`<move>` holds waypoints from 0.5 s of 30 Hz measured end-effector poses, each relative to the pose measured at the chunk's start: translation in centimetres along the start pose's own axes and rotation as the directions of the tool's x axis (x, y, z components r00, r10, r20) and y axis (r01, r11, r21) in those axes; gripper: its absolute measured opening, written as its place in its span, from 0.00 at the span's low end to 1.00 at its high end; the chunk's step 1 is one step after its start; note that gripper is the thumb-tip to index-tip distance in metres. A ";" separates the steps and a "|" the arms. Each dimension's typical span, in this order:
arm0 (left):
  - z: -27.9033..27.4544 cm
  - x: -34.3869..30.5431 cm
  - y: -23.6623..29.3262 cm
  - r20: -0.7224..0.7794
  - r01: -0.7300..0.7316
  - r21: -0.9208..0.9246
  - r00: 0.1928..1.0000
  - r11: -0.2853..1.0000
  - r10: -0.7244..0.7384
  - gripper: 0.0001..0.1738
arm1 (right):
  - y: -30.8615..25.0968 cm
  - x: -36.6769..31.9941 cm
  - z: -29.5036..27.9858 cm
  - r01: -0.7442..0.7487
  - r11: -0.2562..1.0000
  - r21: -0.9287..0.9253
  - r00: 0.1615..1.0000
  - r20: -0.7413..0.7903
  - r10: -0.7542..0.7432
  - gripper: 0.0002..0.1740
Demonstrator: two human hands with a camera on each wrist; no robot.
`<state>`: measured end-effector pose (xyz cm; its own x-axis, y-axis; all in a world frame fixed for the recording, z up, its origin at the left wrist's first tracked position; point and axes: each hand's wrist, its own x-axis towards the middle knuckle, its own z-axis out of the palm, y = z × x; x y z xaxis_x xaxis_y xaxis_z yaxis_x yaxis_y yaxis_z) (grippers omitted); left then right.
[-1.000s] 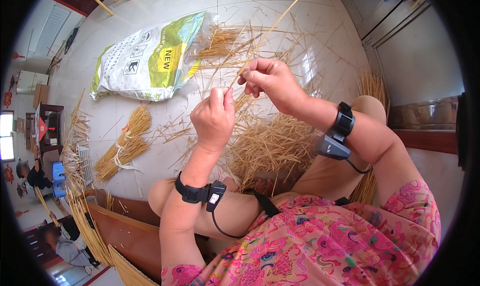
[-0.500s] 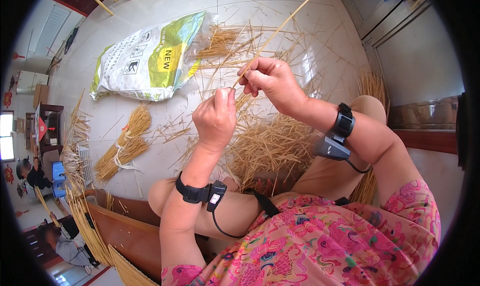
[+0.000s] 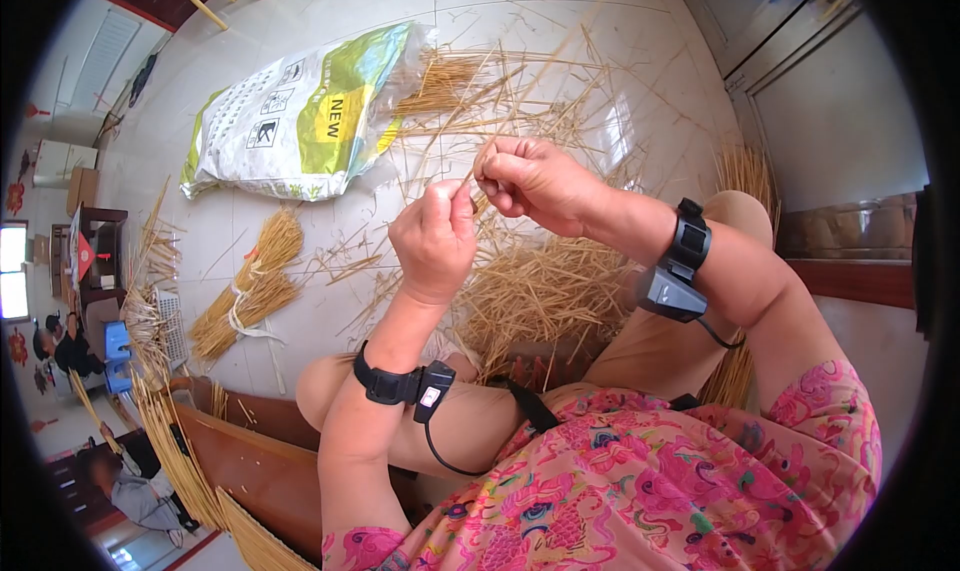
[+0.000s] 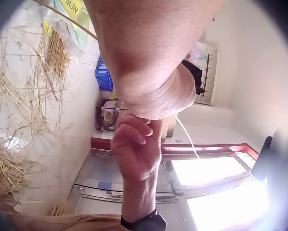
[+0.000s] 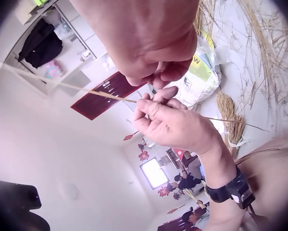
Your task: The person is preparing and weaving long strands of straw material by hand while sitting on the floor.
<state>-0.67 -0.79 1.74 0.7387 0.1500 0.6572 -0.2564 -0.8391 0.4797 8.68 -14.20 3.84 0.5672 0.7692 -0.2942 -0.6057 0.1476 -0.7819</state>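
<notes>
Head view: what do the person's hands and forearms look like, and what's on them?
The left hand and right hand are bare, without gloves. Near each wrist is a black strap carrying a dark boxy unit with a thin black cable; the left one bears a small whitish label. The short sleeves are pink, multicolour-patterned.

Glaring window (image 5: 154,173), dark rounded edges

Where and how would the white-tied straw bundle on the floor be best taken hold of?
Probably round the middle of the straw bundle, near its white tie, from above: it lies on the floor, bound narrow there, while its upper end fans into separate tufts.
</notes>
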 end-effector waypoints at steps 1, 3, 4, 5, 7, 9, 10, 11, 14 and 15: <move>-0.1 0.2 0.2 -0.018 0.022 -0.028 1.000 0.999 -0.022 0.03 | -0.1 0.0 -0.1 -0.055 0.980 -0.190 0.998 0.003 0.057 0.08; -0.2 0.3 0.2 -0.023 0.057 -0.041 0.998 0.998 -0.058 0.03 | -0.4 -0.1 -0.6 -0.152 0.826 -0.542 0.986 -0.026 0.165 0.12; -0.2 0.4 0.0 -0.011 0.071 -0.026 0.997 0.997 -0.071 0.03 | -0.3 0.1 -1.0 -0.113 0.764 -0.635 0.981 0.053 0.188 0.13; -0.2 0.5 -0.1 -0.001 0.086 -0.009 0.996 0.996 -0.086 0.03 | -0.4 0.1 -1.1 -0.090 0.723 -0.685 0.987 0.037 0.158 0.12; -0.2 0.4 -0.3 0.027 0.117 -0.005 0.993 0.993 -0.116 0.03 | -1.1 -0.2 -0.6 -0.049 0.627 -0.778 0.995 0.015 0.097 0.11; -0.3 0.2 -0.2 0.072 0.142 0.003 0.987 0.990 -0.142 0.03 | -0.6 0.3 -0.9 0.144 0.758 -0.637 0.990 0.088 -0.115 0.09; -0.4 0.2 0.0 0.101 0.151 0.008 0.983 0.988 -0.151 0.03 | -1.0 0.2 -0.5 0.210 0.814 -0.542 0.977 0.094 -0.189 0.08; -0.5 0.3 0.1 0.130 0.160 0.012 0.979 0.987 -0.160 0.03 | -1.3 0.2 -0.2 0.276 0.854 -0.441 0.960 0.092 -0.263 0.08; -0.3 0.3 0.3 0.145 0.190 -0.018 0.972 0.982 -0.185 0.03 | -1.5 0.1 -0.2 0.282 0.866 -0.414 0.959 0.090 -0.270 0.07; -0.3 0.3 0.4 0.151 0.193 -0.017 0.971 0.981 -0.188 0.03 | -1.5 0.1 -0.2 0.284 0.874 -0.394 0.958 0.084 -0.274 0.07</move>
<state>-0.75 -0.89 2.29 0.8590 0.2246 0.4600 -0.1198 -0.7854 0.6072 9.72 -14.48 4.92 0.6623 0.7489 -0.0218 -0.1488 0.1030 -0.9835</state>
